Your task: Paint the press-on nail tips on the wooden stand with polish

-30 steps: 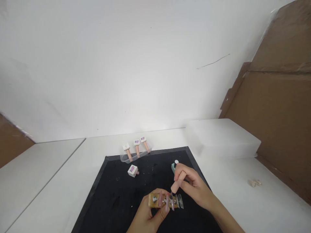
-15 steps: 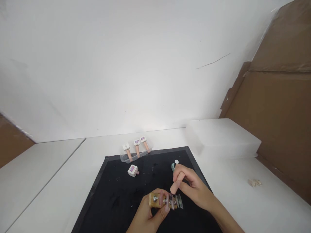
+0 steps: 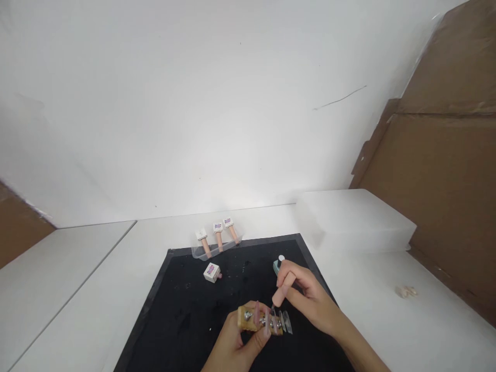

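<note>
My left hand [image 3: 236, 343] is closed round a yellowish wooden nail-tip stand [image 3: 245, 323], held above the black mat. Several false nail tips [image 3: 266, 321] stand in a row on its metal studs, pinkish toward the left and clear at the right end. Between thumb and fingers, my right hand [image 3: 310, 297] grips the peach cap of a nail polish brush [image 3: 282, 293]. The brush points down at one of the middle-right tips; whether its bristles touch is too small to tell. An uncapped white polish bottle [image 3: 211, 272] with a pinkish neck sits on the mat.
Three white bottles with peach caps lie in a clear tray [image 3: 199, 254] behind the black mat [image 3: 186, 305]. A pale green bottle [image 3: 276, 265] stands beyond my right hand. At right are a white block [image 3: 356, 219] and small beige pieces [image 3: 405, 292].
My right hand has shifted slightly up and to the right, lifting the brush a little from the nail tips. My left hand and the stand are nearly still.
</note>
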Demonstrator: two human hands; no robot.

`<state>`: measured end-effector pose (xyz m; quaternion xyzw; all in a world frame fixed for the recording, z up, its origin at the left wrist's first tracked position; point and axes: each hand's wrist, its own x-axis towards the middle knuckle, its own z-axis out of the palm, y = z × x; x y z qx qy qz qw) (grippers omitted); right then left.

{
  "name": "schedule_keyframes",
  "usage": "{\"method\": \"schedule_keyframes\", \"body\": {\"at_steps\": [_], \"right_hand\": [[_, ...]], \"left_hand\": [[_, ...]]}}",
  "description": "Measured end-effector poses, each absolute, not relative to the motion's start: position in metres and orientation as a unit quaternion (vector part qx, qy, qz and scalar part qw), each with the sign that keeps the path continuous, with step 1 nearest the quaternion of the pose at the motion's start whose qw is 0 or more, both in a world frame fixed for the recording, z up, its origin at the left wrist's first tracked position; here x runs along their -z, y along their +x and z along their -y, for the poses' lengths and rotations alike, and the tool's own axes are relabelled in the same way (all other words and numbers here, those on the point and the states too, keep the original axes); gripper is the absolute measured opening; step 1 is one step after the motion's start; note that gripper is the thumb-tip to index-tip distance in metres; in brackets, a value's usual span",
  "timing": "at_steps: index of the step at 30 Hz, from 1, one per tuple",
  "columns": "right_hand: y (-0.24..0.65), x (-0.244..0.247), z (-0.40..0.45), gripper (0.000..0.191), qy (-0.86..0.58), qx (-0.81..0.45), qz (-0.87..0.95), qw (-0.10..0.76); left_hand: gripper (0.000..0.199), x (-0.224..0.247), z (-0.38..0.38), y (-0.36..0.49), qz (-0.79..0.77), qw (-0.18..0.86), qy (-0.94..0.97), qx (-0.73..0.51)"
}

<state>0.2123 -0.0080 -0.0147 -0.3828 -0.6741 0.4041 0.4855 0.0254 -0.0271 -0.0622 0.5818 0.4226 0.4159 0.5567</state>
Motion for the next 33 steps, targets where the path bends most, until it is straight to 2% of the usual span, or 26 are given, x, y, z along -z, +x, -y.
{"method": "schedule_keyframes", "body": {"at_steps": [5,9,14,17,21,25,28,33], "right_hand": [[0.214,0.023,0.005,0.019,-0.354,-0.448,0.617,0.542],[0.216,0.023,0.006,0.027,-0.302,-0.490,0.633,0.517],[0.211,0.015,0.009,0.024,-0.374,-0.460,0.630,0.501],[0.208,0.014,0.009,0.020,-0.405,-0.435,0.602,0.533],[0.209,0.020,0.006,0.020,-0.379,-0.447,0.585,0.561],[0.212,0.022,0.007,0.027,-0.327,-0.498,0.600,0.534],[0.211,0.018,0.009,0.028,-0.343,-0.498,0.613,0.508],[0.208,0.018,0.007,0.019,-0.391,-0.486,0.558,0.548]], "left_hand": [[0.031,0.063,0.023,0.022,-0.401,0.587,0.578,-0.401],[0.033,0.063,0.017,0.019,-0.369,0.641,0.556,-0.379],[0.033,0.059,0.016,0.017,-0.353,0.670,0.554,-0.346],[0.037,0.060,0.018,0.018,-0.363,0.679,0.519,-0.373],[0.041,0.063,0.020,0.021,-0.371,0.688,0.465,-0.415],[0.036,0.060,0.019,0.021,-0.371,0.688,0.454,-0.427],[0.035,0.057,0.020,0.021,-0.365,0.694,0.454,-0.424],[0.036,0.055,0.023,0.021,-0.362,0.702,0.437,-0.430]]}}
